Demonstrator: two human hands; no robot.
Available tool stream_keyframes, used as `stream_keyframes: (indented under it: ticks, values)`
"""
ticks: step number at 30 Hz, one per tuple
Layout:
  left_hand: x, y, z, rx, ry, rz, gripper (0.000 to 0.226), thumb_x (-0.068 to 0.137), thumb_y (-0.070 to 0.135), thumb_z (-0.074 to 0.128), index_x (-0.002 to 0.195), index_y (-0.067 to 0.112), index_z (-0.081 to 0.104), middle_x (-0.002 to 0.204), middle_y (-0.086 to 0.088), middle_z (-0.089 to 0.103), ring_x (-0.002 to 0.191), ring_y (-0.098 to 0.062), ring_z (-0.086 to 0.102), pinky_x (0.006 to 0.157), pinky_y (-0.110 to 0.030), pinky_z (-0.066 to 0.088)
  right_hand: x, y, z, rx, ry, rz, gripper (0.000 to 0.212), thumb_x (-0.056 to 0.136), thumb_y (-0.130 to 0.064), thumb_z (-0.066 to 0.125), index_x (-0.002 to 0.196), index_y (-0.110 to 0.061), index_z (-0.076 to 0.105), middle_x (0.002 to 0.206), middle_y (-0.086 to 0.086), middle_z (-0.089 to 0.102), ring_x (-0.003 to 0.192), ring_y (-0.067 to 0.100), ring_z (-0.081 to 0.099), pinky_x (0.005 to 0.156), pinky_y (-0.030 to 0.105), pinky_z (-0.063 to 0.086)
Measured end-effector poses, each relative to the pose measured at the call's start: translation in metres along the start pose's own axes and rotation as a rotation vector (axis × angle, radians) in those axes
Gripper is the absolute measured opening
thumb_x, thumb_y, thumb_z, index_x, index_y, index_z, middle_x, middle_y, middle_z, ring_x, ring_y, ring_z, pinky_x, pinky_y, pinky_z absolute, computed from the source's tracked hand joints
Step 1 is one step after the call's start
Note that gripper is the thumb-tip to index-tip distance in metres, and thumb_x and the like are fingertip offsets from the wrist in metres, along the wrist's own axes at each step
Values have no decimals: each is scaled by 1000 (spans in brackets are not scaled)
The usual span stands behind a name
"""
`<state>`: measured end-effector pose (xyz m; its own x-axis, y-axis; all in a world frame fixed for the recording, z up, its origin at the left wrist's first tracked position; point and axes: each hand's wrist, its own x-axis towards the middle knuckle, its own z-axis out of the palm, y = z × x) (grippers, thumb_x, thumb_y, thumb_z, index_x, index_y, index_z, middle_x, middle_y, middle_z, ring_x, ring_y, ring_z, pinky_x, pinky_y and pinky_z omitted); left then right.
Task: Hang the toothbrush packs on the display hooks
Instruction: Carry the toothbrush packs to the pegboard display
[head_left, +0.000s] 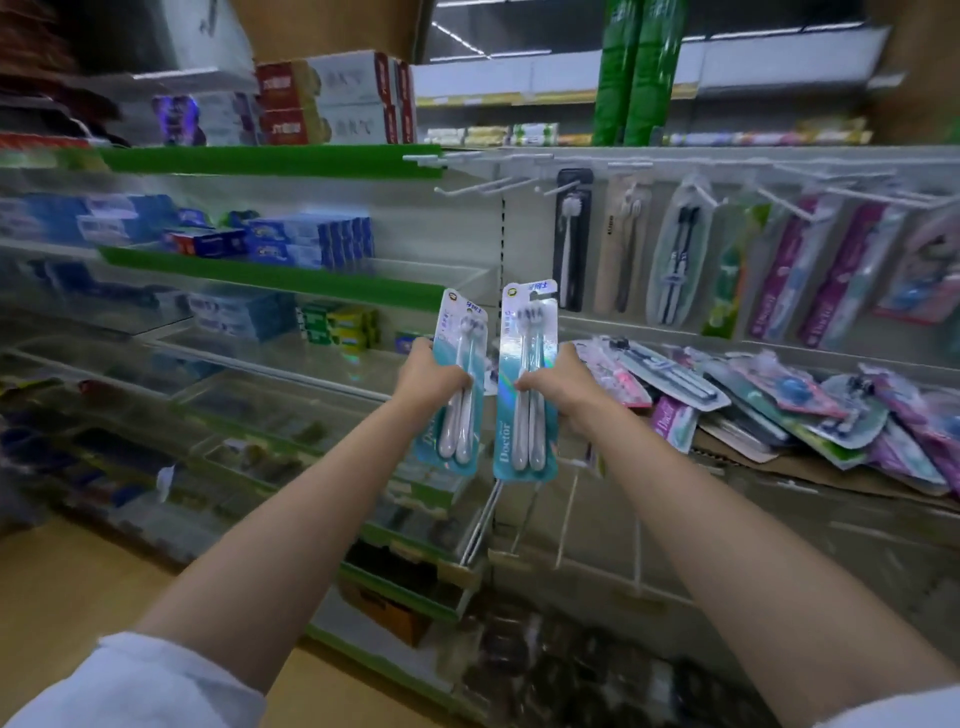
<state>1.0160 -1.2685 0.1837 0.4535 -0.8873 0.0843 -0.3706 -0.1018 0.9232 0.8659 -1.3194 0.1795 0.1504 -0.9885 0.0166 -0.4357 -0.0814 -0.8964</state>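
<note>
**Two packs up, hooks above**

Each toothbrush pack is light, stiff card with a slick blister, so I would grip mid-body and leave the top hang hole free. The left hand (435, 378) wraps its fingers round the left pack (457, 384); the right hand (558, 383) clasps the right pack (527, 384) likewise. Both arms reach forward, holding the packs upright below the empty hooks (483, 186) (more packs lie heaped on the shelf (769, 483)).

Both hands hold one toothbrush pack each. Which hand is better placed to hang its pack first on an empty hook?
Probably the left. The left hand and its pack sit more directly below the bare hooks; the right hand is nearer hooks already carrying packs.
</note>
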Motion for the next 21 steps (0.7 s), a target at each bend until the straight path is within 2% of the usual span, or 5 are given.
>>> stream_keyframes:
  ticks: [5,10,14,17,21]
  values:
    - [42,20,22,-9,-72,-17,47,79,7,66,116,4,37,111,-14,53,102,-28,55,84,-38,47,44,-10,-15,24,61,20,66,82,-11,67,135,-4,29,137,13,43,124,29,45,93,33,40]
    - [79,38,50,-58,-137,9,52,78,4,67,114,6,30,119,-18,54,106,-31,55,92,-39,47,67,-6,-32,22,177,30,81,85,-10,64,144,4,10,140,18,37,122,28,43,93,29,37]
    - [89,48,86,-61,-216,59,66,76,3,62,129,6,23,122,-19,52,114,-35,52,100,-44,43,81,16,-62,32,247,84,63,75,-12,68,127,3,36,111,11,53,101,24,55,75,28,43]
    - [92,51,110,-77,-326,38,65,67,13,62,118,13,22,117,-13,52,111,-30,49,96,-40,43,88,30,-82,-42,312,106,43,69,-13,70,107,1,59,92,11,64,81,24,60,57,25,40]
    - [99,56,138,-61,-448,60,69,81,2,63,135,6,21,125,-18,49,115,-32,50,90,-38,45,90,39,-99,-111,383,153,26,72,-10,72,96,-2,66,87,9,64,78,22,58,51,23,36]
